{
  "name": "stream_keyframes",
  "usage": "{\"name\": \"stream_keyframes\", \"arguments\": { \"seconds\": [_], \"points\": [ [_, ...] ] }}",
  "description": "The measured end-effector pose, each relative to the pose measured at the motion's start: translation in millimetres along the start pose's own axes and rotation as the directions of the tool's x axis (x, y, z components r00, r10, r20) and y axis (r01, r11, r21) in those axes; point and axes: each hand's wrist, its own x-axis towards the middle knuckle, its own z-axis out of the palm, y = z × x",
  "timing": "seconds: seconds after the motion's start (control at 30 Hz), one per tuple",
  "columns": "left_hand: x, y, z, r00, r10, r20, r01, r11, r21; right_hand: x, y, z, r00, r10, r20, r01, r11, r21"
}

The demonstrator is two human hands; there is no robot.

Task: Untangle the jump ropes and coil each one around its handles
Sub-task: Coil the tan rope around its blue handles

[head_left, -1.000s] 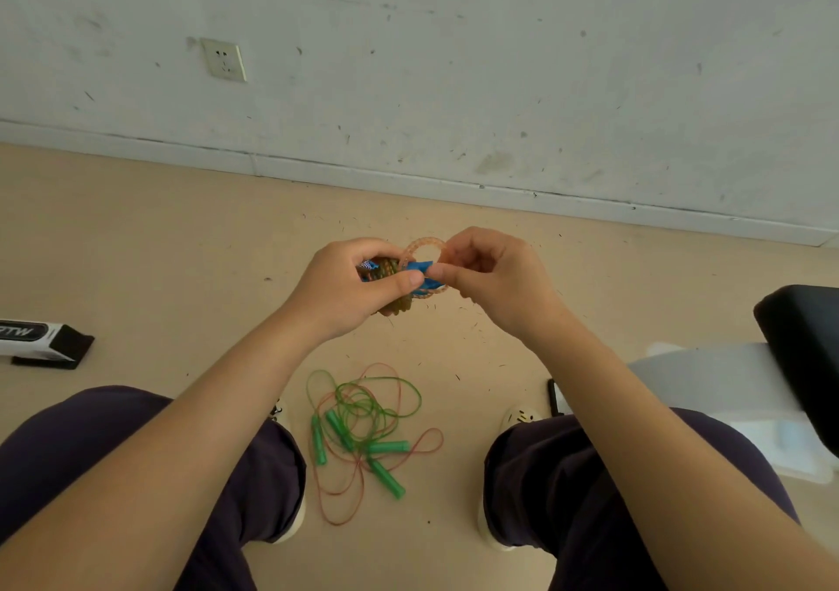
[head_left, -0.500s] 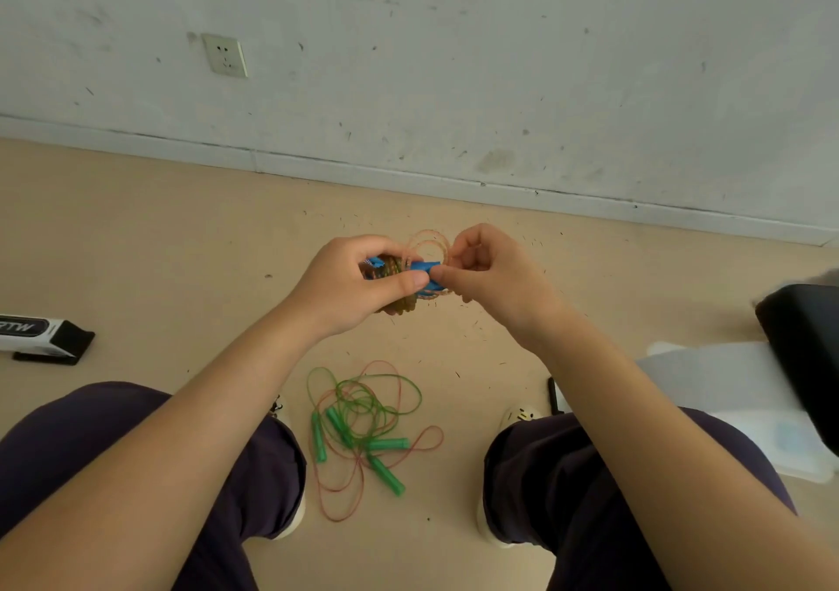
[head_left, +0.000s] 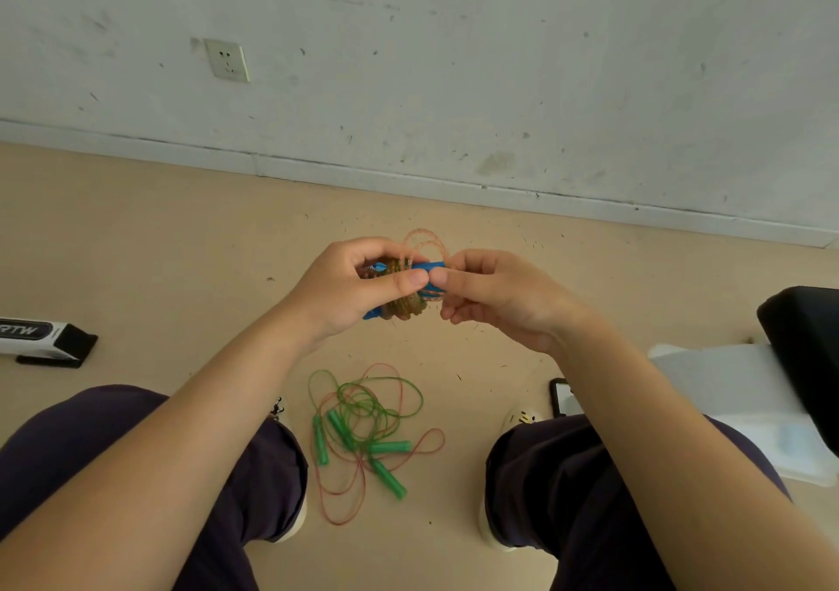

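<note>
1. The person sat with both knees apart, arms reaching forward over the floor (head_left: pixel 136 236).
2. The left hand (head_left: pixel 349 290) was curled round a pair of blue handles (head_left: pixel 431 268), thumb laid across the front, clamping them together with turns of orange cord (head_left: pixel 404 302) wound about them.
3. The right hand (head_left: pixel 495 295) met the left thumb to thumb; its thumb and forefinger pinched at the right-hand end of the blue handles, the other fingers curled beneath.
4. A loose loop (head_left: pixel 424 240) of the same orange cord stood up above the two hands, not yet laid onto the coil.
5. On the floor between the feet lay the other ropes in a tangle (head_left: pixel 363 427): green cord and thin orange cord crossing each other, with four green handles (head_left: pixel 390 447) among them.
6. Far left on the floor sat a white-and-black box (head_left: pixel 41 338).
7. A wall socket (head_left: pixel 227 60) was set low in the scuffed wall.
8. At the right, a phone (head_left: pixel 560 397) lay beside a white sheet (head_left: pixel 726 386), with a black object (head_left: pixel 803 354) over it.
</note>
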Motion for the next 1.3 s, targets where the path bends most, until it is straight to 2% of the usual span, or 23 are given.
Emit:
{"name": "stream_keyframes", "arguments": {
  "seconds": [0.07,0.17,0.3,0.4,0.53,0.7,0.8,0.93,1.07,1.2,1.3],
  "points": [
    [1,0,0,1.000,-0.011,0.010,0.012,0.998,-0.060,-1,-3,-2,1.000,-0.002,-0.009,0.001,0.995,-0.101],
    [3,1,-5,1.000,-0.019,-0.009,0.019,0.999,-0.040,-3,-4,-6,0.998,-0.045,-0.042,0.037,0.982,-0.183],
    [4,4,-12,0.998,-0.064,-0.010,0.064,0.998,0.003,-1,-1,-14,0.994,-0.095,-0.045,0.093,0.995,-0.047],
    [4,7,-14,0.993,-0.114,0.007,0.114,0.993,0.006,1,-2,-22,0.962,-0.195,-0.190,0.212,0.975,0.073],
    [4,8,-12,0.987,-0.149,0.067,0.142,0.985,0.102,6,1,-19,0.893,-0.258,-0.369,0.300,0.952,0.060],
    [0,3,-13,0.952,-0.232,0.202,0.185,0.956,0.228,9,8,-3,0.894,-0.281,-0.349,0.329,0.940,0.087],
    [0,1,-10,0.914,-0.253,0.316,0.187,0.956,0.224,10,6,2,0.892,-0.310,-0.330,0.317,0.948,-0.034],
    [1,3,-12,0.918,-0.239,0.316,0.190,0.965,0.179,14,7,5,0.849,-0.336,-0.407,0.267,0.939,-0.219],
    [1,4,-8,0.931,-0.219,0.292,0.184,0.972,0.145,14,6,-3,0.797,-0.330,-0.506,0.234,0.941,-0.245],
    [3,5,-4,0.926,-0.208,0.317,0.169,0.975,0.147,20,12,-8,0.784,-0.281,-0.553,0.180,0.956,-0.231],
    [7,-3,-9,0.939,-0.248,0.240,0.202,0.959,0.201,18,11,-5,0.762,-0.329,-0.557,0.197,0.938,-0.285]
  ]
}}
